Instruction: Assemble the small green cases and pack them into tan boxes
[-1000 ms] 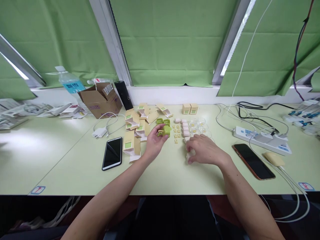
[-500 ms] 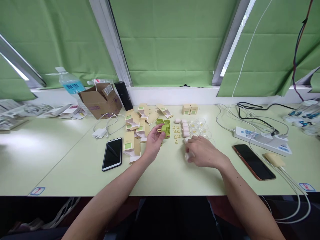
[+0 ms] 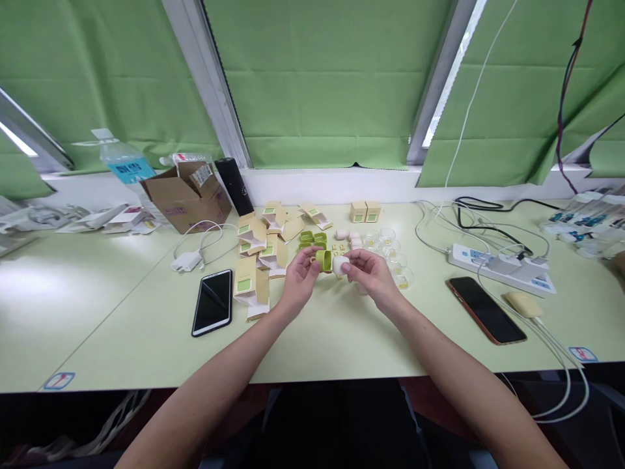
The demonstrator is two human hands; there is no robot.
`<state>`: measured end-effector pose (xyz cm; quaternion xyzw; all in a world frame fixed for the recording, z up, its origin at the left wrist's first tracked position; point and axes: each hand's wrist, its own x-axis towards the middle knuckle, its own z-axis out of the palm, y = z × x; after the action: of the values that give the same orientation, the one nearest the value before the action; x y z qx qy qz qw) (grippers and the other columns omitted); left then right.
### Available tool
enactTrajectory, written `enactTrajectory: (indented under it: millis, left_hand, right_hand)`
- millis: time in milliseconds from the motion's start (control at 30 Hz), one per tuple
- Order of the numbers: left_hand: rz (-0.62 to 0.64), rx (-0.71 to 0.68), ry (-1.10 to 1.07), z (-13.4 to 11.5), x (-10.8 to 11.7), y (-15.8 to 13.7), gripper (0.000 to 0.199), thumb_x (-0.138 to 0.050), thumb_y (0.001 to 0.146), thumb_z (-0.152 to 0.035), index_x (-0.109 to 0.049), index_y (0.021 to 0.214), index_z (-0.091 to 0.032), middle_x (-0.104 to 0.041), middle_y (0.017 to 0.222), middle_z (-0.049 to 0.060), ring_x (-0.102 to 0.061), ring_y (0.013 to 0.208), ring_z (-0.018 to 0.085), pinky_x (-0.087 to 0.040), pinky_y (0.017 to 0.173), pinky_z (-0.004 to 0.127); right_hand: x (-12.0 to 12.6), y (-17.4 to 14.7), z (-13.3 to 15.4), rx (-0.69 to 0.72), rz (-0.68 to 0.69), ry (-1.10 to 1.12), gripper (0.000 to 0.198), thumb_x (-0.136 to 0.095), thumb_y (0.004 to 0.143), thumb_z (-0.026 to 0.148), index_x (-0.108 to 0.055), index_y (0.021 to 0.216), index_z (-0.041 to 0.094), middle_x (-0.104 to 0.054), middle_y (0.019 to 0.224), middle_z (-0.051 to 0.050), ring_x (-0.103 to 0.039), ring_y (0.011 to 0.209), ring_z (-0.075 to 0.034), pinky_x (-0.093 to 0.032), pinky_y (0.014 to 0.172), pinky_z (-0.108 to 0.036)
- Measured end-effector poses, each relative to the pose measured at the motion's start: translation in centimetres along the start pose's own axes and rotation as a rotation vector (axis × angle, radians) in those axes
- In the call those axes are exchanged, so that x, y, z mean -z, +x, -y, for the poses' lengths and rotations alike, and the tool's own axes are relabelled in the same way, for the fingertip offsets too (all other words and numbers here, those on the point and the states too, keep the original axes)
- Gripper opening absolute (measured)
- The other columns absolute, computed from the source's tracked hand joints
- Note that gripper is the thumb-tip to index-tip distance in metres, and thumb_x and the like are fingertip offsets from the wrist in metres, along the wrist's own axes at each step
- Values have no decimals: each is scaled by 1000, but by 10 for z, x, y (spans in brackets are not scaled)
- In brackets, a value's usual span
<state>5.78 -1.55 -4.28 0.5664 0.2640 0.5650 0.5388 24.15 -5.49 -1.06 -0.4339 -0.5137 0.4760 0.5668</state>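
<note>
Head view: right hand (image 3: 374, 273) has swung inward since half a second ago, meeting left hand (image 3: 300, 277). Left fingers grip a green case (image 3: 323, 260), right fingers pinch a white block (image 3: 340, 264); both mid-surface (image 3: 312, 348), side by side, contact unclear. Likely a lining-up step; next calls for squaring block to case's open end. Boxes (image 3: 251, 283) crowd left, domes (image 3: 401, 266) right; bare toward the front edge.

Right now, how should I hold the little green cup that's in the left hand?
Probably best to pinch the green cup by its outer walls, coming from the left, as the left hand does. Its open side seems to face right, toward the white piece in the right hand, so gripping there could block the opening.
</note>
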Motion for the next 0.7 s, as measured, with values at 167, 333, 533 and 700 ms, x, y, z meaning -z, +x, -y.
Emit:
enactTrajectory:
  millis: [167, 333, 533, 700]
  left_hand:
    - [24, -60, 93, 0, 1, 0, 61, -77, 83, -69, -67, 117, -20, -71, 107, 9, -67, 89, 18, -55, 79, 30]
    - [60, -98, 111, 2, -1, 0, 61, -76, 83, -70, -66, 116, -20, -70, 109, 10, -66, 91, 19, -55, 80, 30]
    - [93, -117, 108, 3, -2, -2, 61, -77, 83, -69, -65, 117, -21, -70, 103, 8, -68, 92, 20, -56, 80, 32]
    - [94, -111, 101, 3, -4, -1, 61, -79, 81, -69, -65, 116, -20, -70, 102, 8, -68, 90, 20, -57, 79, 32]
  right_hand:
    - [2, -2, 4, -8, -24, 28, 53, -93, 66, 63, -74, 90, 20, -74, 79, -3, -61, 64, -14, -53, 62, -29]
    - [3, -2, 4, -14, -3, 23, 52, -93, 66, 62, -74, 90, 20, -74, 77, -3, -62, 62, -14, -54, 63, -31]
    - [0, -2, 1, -26, 21, 16, 53, -93, 66, 63, -74, 89, 19, -74, 76, -3, -64, 63, -15, -56, 63, -31]
    - [-1, -2, 2, -19, 16, 17, 53, -93, 63, 64, -73, 85, 19, -74, 72, -2, -64, 60, -14, -56, 60, -30]
